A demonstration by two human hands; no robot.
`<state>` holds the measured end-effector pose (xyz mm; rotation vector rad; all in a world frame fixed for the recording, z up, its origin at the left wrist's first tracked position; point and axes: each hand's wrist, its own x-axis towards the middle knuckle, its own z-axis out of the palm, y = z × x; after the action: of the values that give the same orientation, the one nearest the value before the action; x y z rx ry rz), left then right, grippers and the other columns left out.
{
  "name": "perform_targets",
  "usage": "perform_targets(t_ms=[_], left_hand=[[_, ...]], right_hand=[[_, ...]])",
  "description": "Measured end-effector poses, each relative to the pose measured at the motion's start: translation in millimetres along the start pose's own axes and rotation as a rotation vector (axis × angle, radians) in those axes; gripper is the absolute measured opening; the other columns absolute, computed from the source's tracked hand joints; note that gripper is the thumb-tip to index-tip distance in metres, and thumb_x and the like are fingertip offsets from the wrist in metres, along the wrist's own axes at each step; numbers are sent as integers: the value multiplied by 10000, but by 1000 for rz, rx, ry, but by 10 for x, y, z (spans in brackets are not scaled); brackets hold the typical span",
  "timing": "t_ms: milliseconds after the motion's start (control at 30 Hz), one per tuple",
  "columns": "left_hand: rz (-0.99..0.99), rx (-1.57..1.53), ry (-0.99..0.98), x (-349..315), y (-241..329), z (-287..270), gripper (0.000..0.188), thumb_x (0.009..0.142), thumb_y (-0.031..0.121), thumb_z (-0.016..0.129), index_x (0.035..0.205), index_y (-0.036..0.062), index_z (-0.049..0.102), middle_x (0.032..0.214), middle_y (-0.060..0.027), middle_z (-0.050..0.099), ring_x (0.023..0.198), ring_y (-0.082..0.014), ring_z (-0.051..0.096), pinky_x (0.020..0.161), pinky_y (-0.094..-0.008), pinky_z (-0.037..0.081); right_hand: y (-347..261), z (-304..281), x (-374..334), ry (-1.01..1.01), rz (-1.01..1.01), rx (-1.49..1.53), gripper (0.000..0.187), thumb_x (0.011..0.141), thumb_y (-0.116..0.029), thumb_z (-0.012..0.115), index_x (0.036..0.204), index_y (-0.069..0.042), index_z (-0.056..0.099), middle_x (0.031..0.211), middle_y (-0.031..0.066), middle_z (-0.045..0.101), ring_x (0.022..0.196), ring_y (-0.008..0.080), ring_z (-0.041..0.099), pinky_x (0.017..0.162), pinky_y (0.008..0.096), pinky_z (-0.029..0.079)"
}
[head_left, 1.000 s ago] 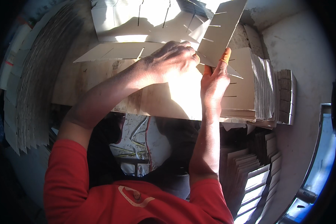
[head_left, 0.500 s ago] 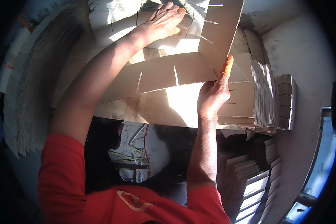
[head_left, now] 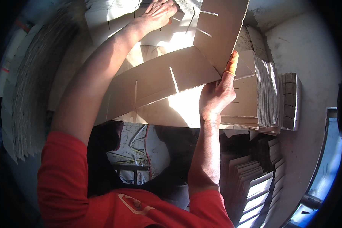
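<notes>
My right hand (head_left: 217,95) is closed on slotted cardboard dividers, its thumb in an orange finger cot pressed at the corner where two pieces meet. One cardboard divider (head_left: 167,78) slants down to the left from that corner, and another cardboard piece (head_left: 220,32) rises away from it. Farther off, my left hand (head_left: 159,14) reaches over a stack of slotted cardboard (head_left: 121,24) at the top edge. Its fingers are curled and drawn together; whatever lies under the fingertips is hidden.
Stacked cardboard sheets (head_left: 268,93) stand right of my right hand, beside a plastered wall (head_left: 304,53). A tall row of cardboard (head_left: 38,83) lines the left side. More slotted pieces (head_left: 250,186) lean at the lower right. The tabletop (head_left: 184,106) is partly in bright sunlight.
My left hand has shifted a little up and left, with its fingers drawn in. The slanting divider has tilted, its left end lower. My right hand keeps its grip, nearly still.
</notes>
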<state>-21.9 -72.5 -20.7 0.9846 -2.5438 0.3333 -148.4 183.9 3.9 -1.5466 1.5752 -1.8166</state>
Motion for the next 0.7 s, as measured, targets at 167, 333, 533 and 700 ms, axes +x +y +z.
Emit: perform_targets(t_ms=[167, 333, 533, 700], left_hand=[[14, 9, 31, -53, 52, -89, 219, 717, 67, 666, 918, 7, 602, 1036, -106, 577, 1049, -250, 512, 933, -401, 401], [68, -143, 179, -78, 7, -49, 104, 701, 11, 601, 803, 26, 590, 875, -101, 604, 910, -295, 560, 856, -421, 451], [154, -196, 274, -128, 71, -272, 51, 704, 53, 578, 684, 35, 535, 658, -81, 531, 754, -272, 550, 706, -385, 464], [155, -310, 146, -204, 177, -362, 131, 715, -24, 543, 809, 52, 593, 696, -135, 566, 720, -321, 600, 604, -440, 475]], right_hand=[[0, -20, 11, 20, 44, 103, 712, 849, 144, 536, 1465, -92, 268, 1445, 71, 407, 1233, 164, 489, 1024, 305, 431], [-5, -15, 3, -4, -39, 76, 718, 845, 156, 529, 1466, -80, 256, 1477, 73, 357, 1273, 172, 450, 1045, 309, 411], [25, -23, 6, 3, -122, -17, 730, 838, 161, 537, 1467, -77, 252, 1453, 78, 393, 1251, 167, 469, 1036, 307, 421], [16, -22, 19, 15, -172, -227, 695, 849, 153, 534, 1457, -67, 280, 1360, 85, 504, 1164, 155, 539, 993, 290, 458]])
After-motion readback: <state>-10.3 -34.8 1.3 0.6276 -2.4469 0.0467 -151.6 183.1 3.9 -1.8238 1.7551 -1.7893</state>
